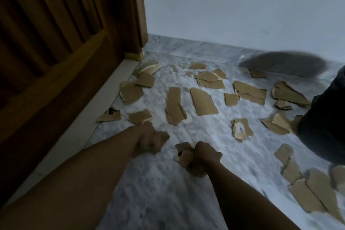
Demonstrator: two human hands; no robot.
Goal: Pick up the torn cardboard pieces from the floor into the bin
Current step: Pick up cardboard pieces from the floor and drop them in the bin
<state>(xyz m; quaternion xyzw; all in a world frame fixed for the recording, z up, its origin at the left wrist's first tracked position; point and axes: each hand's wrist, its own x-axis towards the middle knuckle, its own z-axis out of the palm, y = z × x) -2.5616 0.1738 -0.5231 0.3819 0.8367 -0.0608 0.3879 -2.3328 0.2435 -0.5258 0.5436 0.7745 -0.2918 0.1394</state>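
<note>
Clutching a wad of torn brown cardboard pieces (pixel 183 158) in the tightly curled right hand (pixel 207 155), low over the grey-white marble floor (pixel 168 192). Pinching another brown cardboard scrap (pixel 164 135) in the curled left hand (pixel 149 140) just beside (only an edge showing). More strewn beyond both grips.

Pretty dim shot overall, with a cool bluish-grey cast. The brightest parts are the pale wall (pixel 242 5) and the marble floor (pixel 186 201), so the light probably comes from above or ahead, and it's soft. Shadows are faint smudges under the hands. The wooden door (pixel 56 43) goes nearly black in its grooves. The left hand (pixel 149 141), right hand (pixel 207 155) and a grey shape (pixel 285 65) at right are smeared by blur. Cardboard pieces (pixel 203 101) mid-frame look fairly sharp, but the lower-right ones go mushy. The door's edge leans from the wide lens.
</note>
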